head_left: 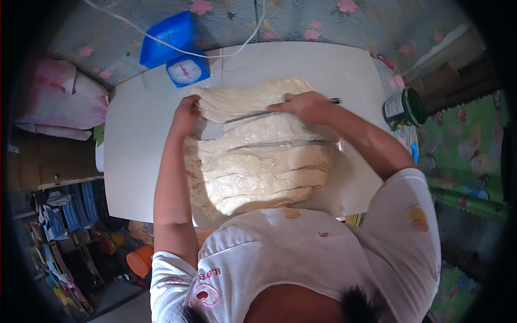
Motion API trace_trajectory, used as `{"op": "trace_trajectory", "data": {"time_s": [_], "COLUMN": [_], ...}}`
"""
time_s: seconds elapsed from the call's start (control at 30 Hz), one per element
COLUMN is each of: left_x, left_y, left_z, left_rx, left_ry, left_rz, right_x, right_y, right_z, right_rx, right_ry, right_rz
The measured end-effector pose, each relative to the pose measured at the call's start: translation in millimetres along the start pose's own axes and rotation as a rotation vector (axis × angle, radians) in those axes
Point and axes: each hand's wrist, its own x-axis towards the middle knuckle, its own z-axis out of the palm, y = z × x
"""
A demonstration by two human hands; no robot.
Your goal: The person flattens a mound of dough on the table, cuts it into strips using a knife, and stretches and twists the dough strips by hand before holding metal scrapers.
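A large mass of pale dough (pixel 258 167) lies on the white table in front of me, parted by several crosswise cuts. My right hand (pixel 304 106) is closed round a long knife (pixel 247 115), its dark handle end sticking out on the right. The blade lies along the gap between the farthest dough strip (pixel 258 97) and the rest. At that strip's left end, my left hand (pixel 187 111) has its fingers curled on the dough's edge. A second dark line crosses the dough nearer to me.
A blue dial scale (pixel 187 70) with a blue pan (pixel 169 37) stands at the back left, a white cable (pixel 237 53) hanging in front. A dark green tub (pixel 412 107) is at the table's right edge. Below left are an orange container (pixel 140 261) and cluttered shelves.
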Motion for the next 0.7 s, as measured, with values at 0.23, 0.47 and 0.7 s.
{"op": "trace_trajectory", "data": {"time_s": [0.23, 0.47, 0.7], "left_x": [-51.2, -76.2, -85.0], "left_y": [80.1, 139.0, 158.4], "left_z": [4.9, 54.1, 34.4], "left_rx": [0.265, 0.421, 0.397], "left_ry": [0.401, -0.217, -0.507], "left_rz": [0.025, -0.211, -0.145], "right_x": [-118.3, -115.5, -4.5], "right_y": [65.7, 51.5, -11.2], "right_z": [-7.2, -21.5, -9.9], "right_rx": [0.062, 0.551, 0.220], "right_ry": [-0.146, 0.280, -0.014], "right_rz": [0.296, 0.259, -0.011]}}
